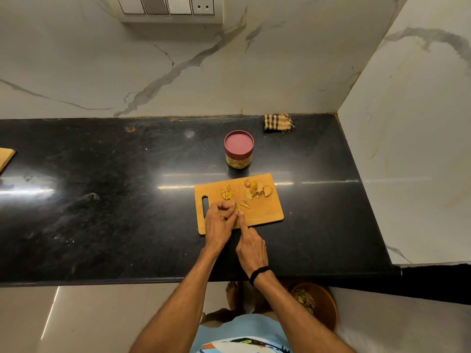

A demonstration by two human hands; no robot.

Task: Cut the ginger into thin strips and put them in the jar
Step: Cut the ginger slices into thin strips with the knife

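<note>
A: Edges and free room?

B: Black polished stone counter [102, 200], running wide from left to right, closed at the back by a marble wall [76, 72] and at the right by a second marble wall meeting the first in a corner. Rounded front edge, just under both forearms. Wooden cutting board [267, 212] near that front edge, right of centre, slightly turned, handle slot toward the left. Broad stretch of bare counter to the left, as far as the corner of another wooden board [5, 157] at the frame's left side. Narrower strip to the right before the side wall. Behind the cutting board, just apart from it, a jar [239, 151]. Farther back, against the wall, a checked cloth [278, 122].

A: Jar open?

B: Closed, pink lid on. Clear sides, something yellowish low inside.

A: And the ginger?

B: All on the cutting board. Ginger slices [257, 189], pale yellow with tan rims, heaped near the far right corner. Ginger strips [227, 193], narrow sticks, in a loose cluster toward the far left, a few more strewn beside the blade.

A: Hands?

B: Left hand [219, 220] knuckles up, fingers curled down onto a ginger piece almost hidden beneath the fingertips. Right hand [251, 248], black band at the wrist, gripping a knife [237, 207], forefinger straight along the blade's back. Only a sliver of blade showing, right beside the left fingertips.
</note>
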